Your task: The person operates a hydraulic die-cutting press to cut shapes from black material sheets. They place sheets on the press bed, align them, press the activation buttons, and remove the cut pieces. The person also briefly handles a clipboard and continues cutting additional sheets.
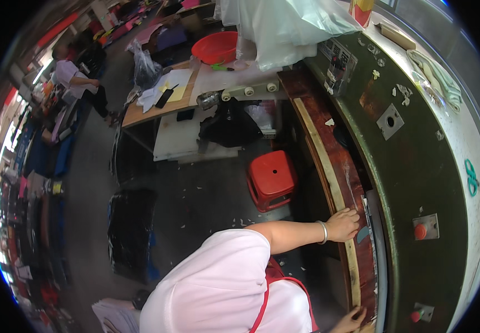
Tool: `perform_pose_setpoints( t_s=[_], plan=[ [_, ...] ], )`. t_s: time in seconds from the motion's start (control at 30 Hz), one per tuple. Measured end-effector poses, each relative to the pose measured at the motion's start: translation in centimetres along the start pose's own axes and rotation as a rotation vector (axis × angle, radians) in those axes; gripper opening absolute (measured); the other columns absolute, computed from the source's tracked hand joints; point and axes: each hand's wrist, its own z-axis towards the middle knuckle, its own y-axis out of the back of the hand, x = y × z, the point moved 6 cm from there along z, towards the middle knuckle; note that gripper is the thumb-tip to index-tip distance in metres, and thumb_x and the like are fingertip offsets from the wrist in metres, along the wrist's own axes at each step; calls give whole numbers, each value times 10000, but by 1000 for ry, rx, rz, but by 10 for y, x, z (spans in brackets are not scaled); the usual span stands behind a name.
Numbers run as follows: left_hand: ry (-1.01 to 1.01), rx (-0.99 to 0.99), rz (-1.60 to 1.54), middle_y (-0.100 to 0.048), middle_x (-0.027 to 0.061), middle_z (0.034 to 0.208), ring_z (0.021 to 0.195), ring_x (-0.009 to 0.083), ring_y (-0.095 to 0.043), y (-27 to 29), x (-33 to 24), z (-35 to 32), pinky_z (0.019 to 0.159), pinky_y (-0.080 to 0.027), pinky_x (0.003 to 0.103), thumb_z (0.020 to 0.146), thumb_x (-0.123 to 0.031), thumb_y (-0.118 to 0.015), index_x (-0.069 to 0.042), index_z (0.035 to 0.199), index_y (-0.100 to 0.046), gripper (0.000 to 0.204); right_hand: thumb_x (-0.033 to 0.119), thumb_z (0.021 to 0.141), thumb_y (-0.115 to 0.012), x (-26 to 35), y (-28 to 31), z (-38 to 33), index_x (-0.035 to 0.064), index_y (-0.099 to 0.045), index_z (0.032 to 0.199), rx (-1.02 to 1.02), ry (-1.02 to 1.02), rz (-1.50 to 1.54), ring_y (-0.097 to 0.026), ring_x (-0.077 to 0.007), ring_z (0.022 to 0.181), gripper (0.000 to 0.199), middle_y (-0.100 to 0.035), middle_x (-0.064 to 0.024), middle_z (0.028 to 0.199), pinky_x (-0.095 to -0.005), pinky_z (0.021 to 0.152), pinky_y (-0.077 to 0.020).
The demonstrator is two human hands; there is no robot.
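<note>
My left hand (342,225), with a silver bangle at its wrist, lies on a narrow reddish-brown ledge (337,139), across a pale yellowish strip (321,152) that runs along it. Its fingers rest on the surface, bent a little. Beside the fingertips is a small grey-blue piece (363,234). Lower down the same ledge, by the bottom edge, my right hand (350,321) has thumb and fingertips brought close together near the strip's end. What they pinch, if anything, is too small to make out.
A dark green machine (412,166) with red buttons (420,231) stands beyond the ledge. Teal-handled scissors (471,177) lie on its pale top. A red stool (273,177) is on the floor. Behind are a red basin (215,49), plastic sheets (284,30) and a person (73,77).
</note>
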Motion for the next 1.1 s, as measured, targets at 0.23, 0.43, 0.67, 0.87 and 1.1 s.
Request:
perform_pose_setpoints(
  t_s=[0.23, 0.43, 0.67, 0.87, 1.1],
  plan=[
    [-73, -58, -34, -494, 98, 875, 913, 279, -495, 32, -11, -48, 811, -423, 385, 756, -188, -665, -44, 752, -597, 158, 206, 846, -699, 27, 16, -42, -70, -674, 982, -77, 24, -187, -669, -331, 814, 309, -688, -215, 934, -376, 747, -550],
    [57, 218, -145, -552, 117, 897, 969, 283, -523, 50, -6, -93, 874, -426, 411, 767, -194, -655, -37, 791, -643, 160, 281, 838, -688, 23, 47, -38, -11, -706, 937, -151, -71, -312, -669, -310, 834, 309, -690, -188, 842, -403, 732, -536],
    [158, 103, -128, -592, 137, 947, 960, 312, -558, 82, 0, -80, 854, -465, 399, 776, -156, -652, -27, 946, -636, 214, 633, 655, -744, -19, 62, -20, 22, -639, 1084, -306, -87, -680, -621, -411, 802, 754, -643, -229, 888, -513, 709, -503],
    [304, 253, 12, -567, 187, 1008, 985, 357, -556, 76, -9, -75, 861, -471, 437, 787, -172, -671, 21, 1077, -575, 361, 559, 592, -832, -43, 67, -59, 24, -637, 1139, -274, -258, -372, -618, -371, 994, 790, -649, -204, 1071, -450, 887, -484],
    [408, 252, 102, -645, 203, 673, 659, 374, -658, 76, -4, -81, 580, -507, 497, 922, -298, -518, -3, 937, -545, 296, 152, 767, -771, -127, 138, -122, 18, -612, 1168, -421, -1011, 1069, -603, -243, 922, 451, -646, -120, 1050, -349, 754, -521]
  ],
)
